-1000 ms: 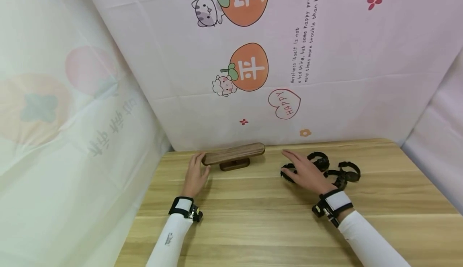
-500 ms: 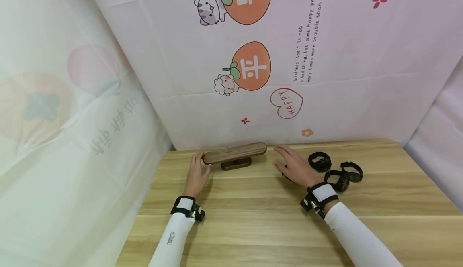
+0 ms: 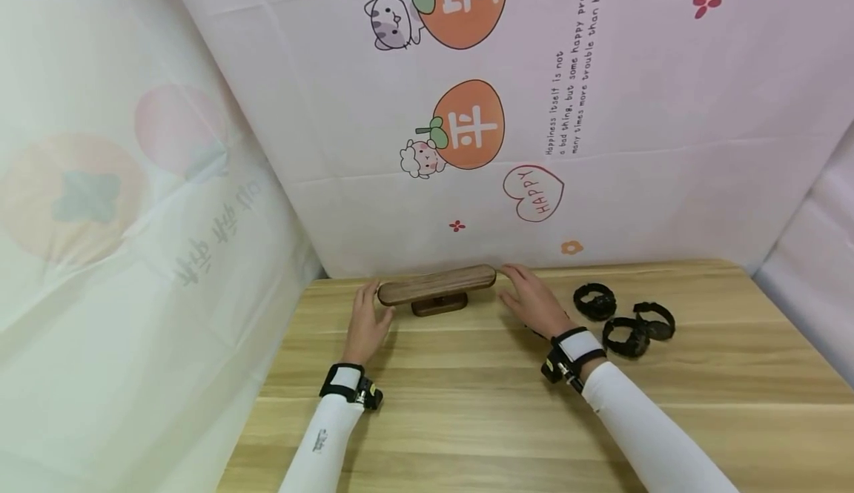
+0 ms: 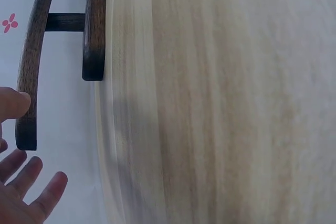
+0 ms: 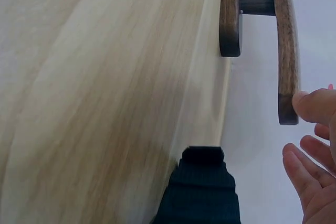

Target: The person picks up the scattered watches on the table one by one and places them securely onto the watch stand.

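A dark brown wooden T-shaped stand (image 3: 437, 285), with a curved top bar on a short post and an oblong base, stands at the table's back edge. My left hand (image 3: 365, 328) is at the bar's left end; in the left wrist view its thumb (image 4: 16, 103) overlaps the bar and the other fingers spread loosely beyond the end. At the right end is my right hand (image 3: 536, 304), fingers loosely extended. Its thumb tip (image 5: 305, 106) meets the edge of that end in the right wrist view. Both hands have relaxed fingers.
Several black watch-like bands (image 3: 595, 302) lie on the wood-grain table (image 3: 440, 404) right of the stand, one mostly hidden by the right hand. A printed white cloth (image 3: 360, 182) hangs close behind the stand. A black ribbed piece (image 5: 202, 187) fills the right wrist view's lower middle.
My right hand has moved left from over the black bands to the bar's right end, uncovering a band. The left hand stays at the left end; the view has shifted slightly.
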`<state>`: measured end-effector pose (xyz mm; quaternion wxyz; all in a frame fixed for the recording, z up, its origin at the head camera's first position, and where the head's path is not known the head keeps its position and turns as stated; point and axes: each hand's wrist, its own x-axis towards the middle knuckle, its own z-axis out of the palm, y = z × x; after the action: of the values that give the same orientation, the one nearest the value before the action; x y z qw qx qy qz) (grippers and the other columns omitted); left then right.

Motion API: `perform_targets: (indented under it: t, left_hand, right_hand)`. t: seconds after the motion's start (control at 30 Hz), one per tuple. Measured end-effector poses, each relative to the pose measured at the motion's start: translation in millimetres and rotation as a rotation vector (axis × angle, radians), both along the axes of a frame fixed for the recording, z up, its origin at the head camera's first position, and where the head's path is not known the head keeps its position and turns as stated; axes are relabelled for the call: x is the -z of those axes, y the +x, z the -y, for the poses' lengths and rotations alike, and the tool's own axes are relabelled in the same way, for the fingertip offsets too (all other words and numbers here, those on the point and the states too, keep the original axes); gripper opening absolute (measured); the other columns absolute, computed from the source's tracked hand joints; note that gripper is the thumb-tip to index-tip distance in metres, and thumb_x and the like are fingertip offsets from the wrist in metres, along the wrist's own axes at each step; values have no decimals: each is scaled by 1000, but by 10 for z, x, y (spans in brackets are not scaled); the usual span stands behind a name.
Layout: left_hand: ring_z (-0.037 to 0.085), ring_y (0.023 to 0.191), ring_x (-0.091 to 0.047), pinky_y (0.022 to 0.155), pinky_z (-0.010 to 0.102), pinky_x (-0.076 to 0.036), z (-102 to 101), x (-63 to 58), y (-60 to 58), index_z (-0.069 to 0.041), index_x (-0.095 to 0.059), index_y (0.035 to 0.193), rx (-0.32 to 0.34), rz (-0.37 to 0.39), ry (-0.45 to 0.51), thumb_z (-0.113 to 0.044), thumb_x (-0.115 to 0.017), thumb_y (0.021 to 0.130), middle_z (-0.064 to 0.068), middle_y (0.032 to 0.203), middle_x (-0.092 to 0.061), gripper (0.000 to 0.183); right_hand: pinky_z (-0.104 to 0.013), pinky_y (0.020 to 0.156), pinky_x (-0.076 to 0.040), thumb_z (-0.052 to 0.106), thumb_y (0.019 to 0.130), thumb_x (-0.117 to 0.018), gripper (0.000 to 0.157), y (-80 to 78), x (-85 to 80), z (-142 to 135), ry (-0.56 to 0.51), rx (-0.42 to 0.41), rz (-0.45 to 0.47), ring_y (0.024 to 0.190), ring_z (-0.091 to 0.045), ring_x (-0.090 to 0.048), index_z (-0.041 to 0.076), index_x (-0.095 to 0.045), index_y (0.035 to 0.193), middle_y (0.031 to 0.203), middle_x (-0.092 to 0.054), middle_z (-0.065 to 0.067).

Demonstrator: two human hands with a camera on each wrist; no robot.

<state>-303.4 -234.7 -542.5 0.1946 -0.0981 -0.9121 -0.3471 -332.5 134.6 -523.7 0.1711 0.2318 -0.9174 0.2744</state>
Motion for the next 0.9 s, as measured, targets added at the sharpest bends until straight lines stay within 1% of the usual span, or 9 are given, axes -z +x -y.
perform_targets:
  t: [0.23,0.33,0.43,0.57,0.73,0.9]
  left_hand:
    - [41,149,-45,122,56,-43,5,24,-15,1,-39,160,-25,33,6,-17,-72,104,22,160,-42,67]
    - [41,147,-47,120,58,-44,1,27,-13,-1,-37,162,-23,60,32,-18,-70,105,23,160,-41,68]
    - [42,146,-48,119,59,-45,-10,29,-6,-2,-34,163,-19,98,65,-20,-68,106,23,161,-40,69]
    - [42,144,-49,115,59,-48,-27,31,17,0,-35,163,-19,131,86,-20,-67,107,24,160,-41,67]
    - [41,141,-52,113,58,-50,-38,32,13,0,-40,160,-31,143,88,-22,-66,108,23,157,-44,62]
    - [41,140,-53,111,58,-52,-48,17,10,-3,-42,160,-34,147,108,-25,-66,108,22,155,-46,61]
  right_hand:
    - [-55,114,-51,6,95,-81,68,-76,33,102,-11,-19,-34,142,-43,-54,-1,-48,154,155,-50,-27]
    - [-57,116,-50,6,95,-80,71,-111,57,139,-9,-22,-16,143,-45,-52,-2,-46,157,158,-47,-28]
    - [-58,118,-47,7,96,-79,73,-128,82,161,-2,-27,23,145,-47,-50,-3,-43,159,160,-46,-30]
    - [-57,119,-46,8,98,-77,71,-122,105,178,-3,-32,66,145,-47,-51,-4,-43,159,160,-47,-30]
    - [-56,114,-51,9,100,-75,66,-130,103,201,-19,-26,83,140,-45,-55,-3,-45,158,157,-50,-29]
    - [-53,107,-56,10,101,-74,61,-128,83,228,-21,-5,58,130,-41,-62,-5,-49,154,151,-53,-28]
